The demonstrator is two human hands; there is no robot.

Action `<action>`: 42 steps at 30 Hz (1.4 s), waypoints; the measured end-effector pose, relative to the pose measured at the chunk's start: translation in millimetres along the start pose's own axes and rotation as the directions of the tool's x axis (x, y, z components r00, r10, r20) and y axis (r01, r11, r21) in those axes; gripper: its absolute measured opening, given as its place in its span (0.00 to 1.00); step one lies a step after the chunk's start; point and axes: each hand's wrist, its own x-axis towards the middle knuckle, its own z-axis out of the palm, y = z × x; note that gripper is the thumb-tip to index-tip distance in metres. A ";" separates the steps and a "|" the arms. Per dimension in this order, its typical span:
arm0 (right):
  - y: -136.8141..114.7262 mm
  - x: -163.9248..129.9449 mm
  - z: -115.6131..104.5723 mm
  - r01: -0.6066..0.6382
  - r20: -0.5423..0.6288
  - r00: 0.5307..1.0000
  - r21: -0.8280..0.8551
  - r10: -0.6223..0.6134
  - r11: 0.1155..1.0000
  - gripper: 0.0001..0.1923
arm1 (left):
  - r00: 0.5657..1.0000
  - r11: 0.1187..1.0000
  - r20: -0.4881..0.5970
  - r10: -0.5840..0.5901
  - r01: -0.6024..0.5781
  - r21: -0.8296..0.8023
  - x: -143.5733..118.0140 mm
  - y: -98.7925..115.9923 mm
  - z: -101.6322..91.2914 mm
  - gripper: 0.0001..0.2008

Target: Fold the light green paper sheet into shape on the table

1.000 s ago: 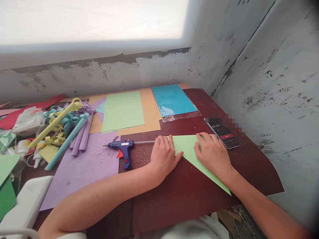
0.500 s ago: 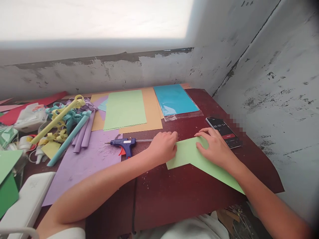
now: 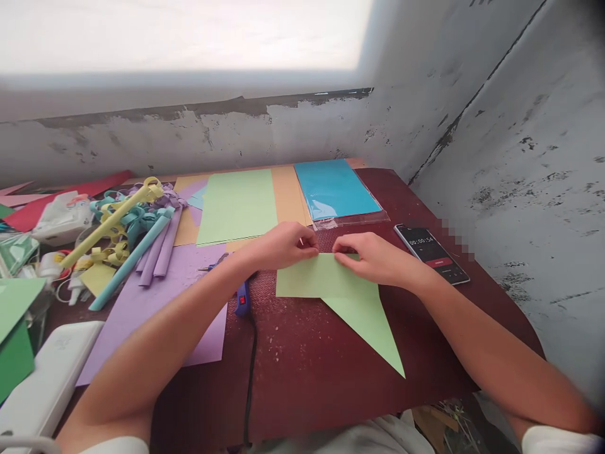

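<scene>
A white box (image 3: 42, 384) sits at the far left of the table (image 3: 321, 384), well left of the folded green paper (image 3: 340, 293). Paper rolls (image 3: 127, 243) in yellow, teal and purple lie farther back, left of that paper, on a purple sheet (image 3: 155, 309). A blue glue gun (image 3: 242, 299) lies just left of the paper, partly hidden under the left forearm. The left hand (image 3: 283, 246) pinches the paper's top edge with its fingers closed; the right hand (image 3: 373, 257) pinches the same edge just beside it. The paper lies flat at mid-table, 1 point aimed toward the near edge. A phone (image 3: 432, 252) lies right of the paper; a blue packet (image 3: 335, 189) lies behind it.
</scene>
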 end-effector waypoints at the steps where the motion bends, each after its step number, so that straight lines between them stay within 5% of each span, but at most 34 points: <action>1: -2.5 9.1 0.9 0.023 0.001 1.000 -0.009 -0.023 1.000 0.09 | 1.000 1.000 -0.022 -0.011 0.012 0.026 -1.6 -0.1 -4.3 0.11; 9: 10.9 50.1 24.7 0.225 -0.161 0.962 0.019 -0.219 0.974 0.09 | 0.951 0.963 -0.152 -0.269 0.270 -0.016 -9.4 -15.0 -0.5 0.12; 15: 19.6 49.9 40.4 0.279 -0.230 0.936 0.017 -0.267 0.960 0.10 | 0.929 0.981 -0.328 -0.169 0.128 -0.143 -17.9 -29.2 20.7 0.13; 25: 19.2 53.0 50.4 0.339 -0.442 0.841 -0.022 -0.313 0.941 0.07 | 0.815 0.987 -0.577 -0.050 -0.049 -0.155 -14.4 -34.1 40.6 0.07; 31: 13.6 50.6 53.5 0.351 -0.501 0.793 -0.088 -0.346 0.932 0.07 | 0.807 0.992 -0.590 -0.014 -0.062 -0.108 -16.8 -24.1 44.1 0.06; 37: 12.4 44.9 44.4 0.333 -0.497 0.792 -0.137 -0.355 0.933 0.06 | 0.773 0.998 -0.634 0.004 -0.045 -0.049 -21.2 -17.0 42.5 0.07; 42: 12.3 43.8 40.9 0.333 -0.486 0.790 -0.174 -0.375 0.927 0.07 | 0.790 0.998 -0.613 -0.001 -0.040 -0.053 -22.9 -16.0 41.9 0.06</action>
